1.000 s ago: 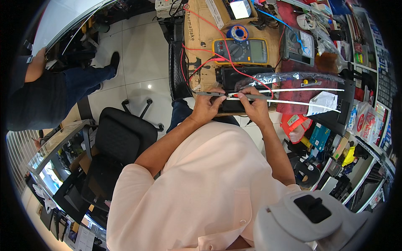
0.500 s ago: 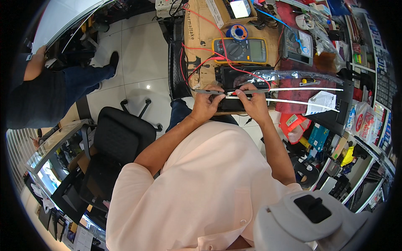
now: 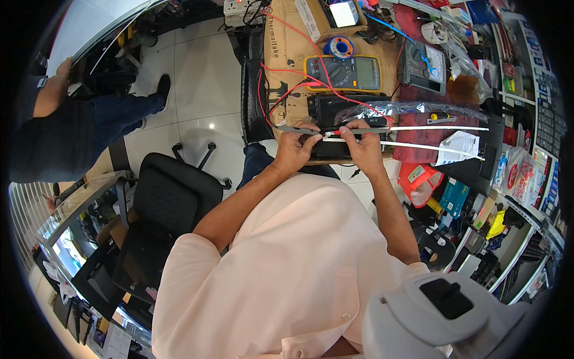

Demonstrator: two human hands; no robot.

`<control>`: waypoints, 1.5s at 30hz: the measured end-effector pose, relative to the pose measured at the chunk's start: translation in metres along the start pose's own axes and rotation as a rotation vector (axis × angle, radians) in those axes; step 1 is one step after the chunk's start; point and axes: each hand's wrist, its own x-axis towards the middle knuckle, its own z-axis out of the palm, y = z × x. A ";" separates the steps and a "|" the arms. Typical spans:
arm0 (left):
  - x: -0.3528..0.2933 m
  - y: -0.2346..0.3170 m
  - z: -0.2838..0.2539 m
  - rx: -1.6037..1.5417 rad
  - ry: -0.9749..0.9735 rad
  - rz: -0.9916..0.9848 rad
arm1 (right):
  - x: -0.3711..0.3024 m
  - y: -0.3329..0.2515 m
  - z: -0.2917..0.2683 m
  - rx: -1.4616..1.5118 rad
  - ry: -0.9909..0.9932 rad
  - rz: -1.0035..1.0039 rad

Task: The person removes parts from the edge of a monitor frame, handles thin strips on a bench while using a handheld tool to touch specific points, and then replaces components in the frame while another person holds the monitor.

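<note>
My left hand is closed in a pinch on a slim dark grey piece that sticks out to its left; its exact kind is unclear. Close beside it, my right hand pinches a red-tipped test probe, with a red lead reaching that hand. Both sets of fingertips meet over a small spot at the bench's near edge, mostly covered by the fingers. Two thin white strips extend rightward from there. Just beyond my hands sits a yellow-and-grey multimeter with red leads.
Cardboard covers the bench, bearing a blue solder spool and an open box. An analog meter and a yellow-handled cutter lie rightward. A black office chair and another person are at left.
Almost nothing differs. The red lead near my right hand has shifted slightly rightward; both hands keep their places and their pinch.
</note>
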 end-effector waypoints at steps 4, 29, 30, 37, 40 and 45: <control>-0.001 0.003 -0.001 0.054 0.019 0.052 | 0.000 -0.001 0.001 -0.066 -0.014 -0.032; -0.001 0.005 -0.001 0.013 0.001 -0.022 | 0.002 0.002 0.001 -0.065 -0.029 -0.068; -0.001 0.006 -0.002 0.021 0.001 -0.027 | 0.002 0.003 0.002 -0.070 -0.029 -0.068; 0.000 0.007 0.001 -0.190 0.019 -0.193 | 0.002 0.007 0.002 0.136 -0.010 0.022; 0.002 0.014 -0.002 -0.305 0.041 -0.271 | 0.001 0.011 0.002 0.204 -0.006 0.033; 0.001 0.022 -0.012 -0.378 0.037 -0.456 | -0.001 -0.002 -0.007 0.016 -0.034 -0.044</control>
